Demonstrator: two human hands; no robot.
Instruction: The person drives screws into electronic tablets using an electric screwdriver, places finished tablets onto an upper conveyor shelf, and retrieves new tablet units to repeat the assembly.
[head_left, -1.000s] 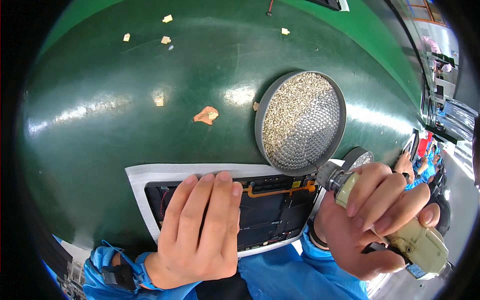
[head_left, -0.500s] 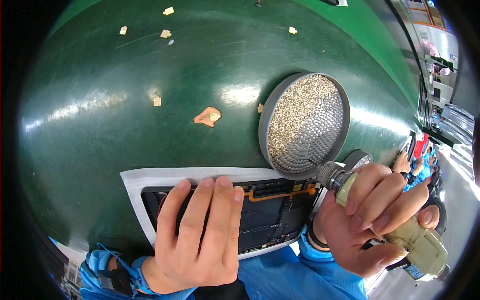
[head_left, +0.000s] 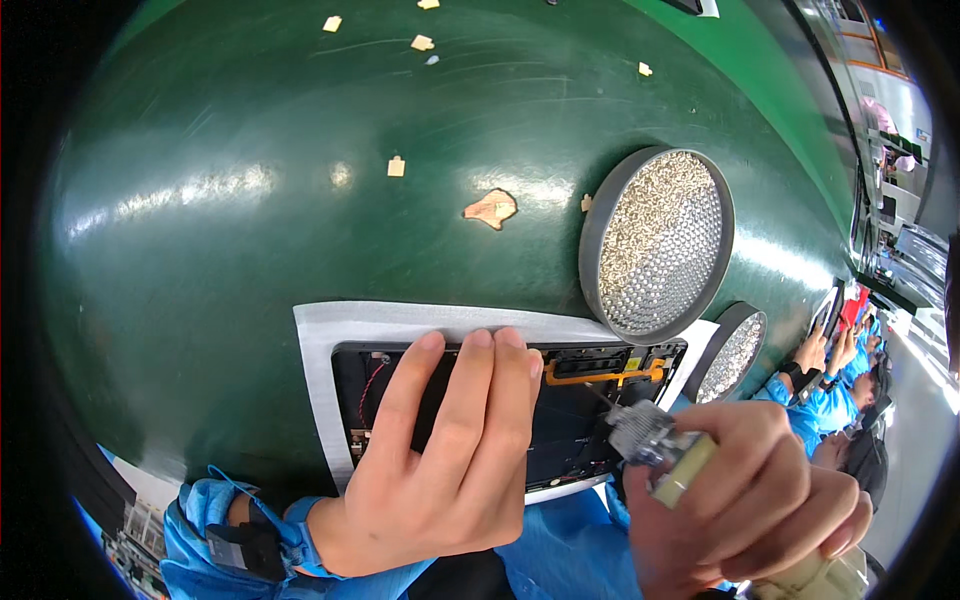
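An opened tablet-like device (head_left: pixel 565 435), its black inside facing up, lies on a white sheet (head_left: pixel 322 400) in front of me. An orange flat cable (head_left: pixel 600 378) runs along its far edge. My left hand (head_left: pixel 450 450) lies across the device with fingers stretched out, fingertips at the far edge, covering part of the inside. My right hand (head_left: pixel 750 490) is wrapped round a pale yellow-green electric screwdriver (head_left: pixel 645 435). The screwdriver's tip points toward the device near the orange cable; whether it touches a screw I cannot tell. Motion blurs the right hand slightly.
A grey round tray (head_left: pixel 590 255) with many small screws stands just beyond the device. A smaller grey tray (head_left: pixel 714 352) of screws is at its right. Several cream tabs (head_left: pixel 396 167) and a brownish patch (head_left: pixel 490 209) dot the green table (head_left: pixel 200 260). Co-workers (head_left: pixel 830 370) sit at far right.
The screwdriver in my right hand has come left and lower, from beside the large tray to over the device. My view has shifted, so the table things appear farther right.
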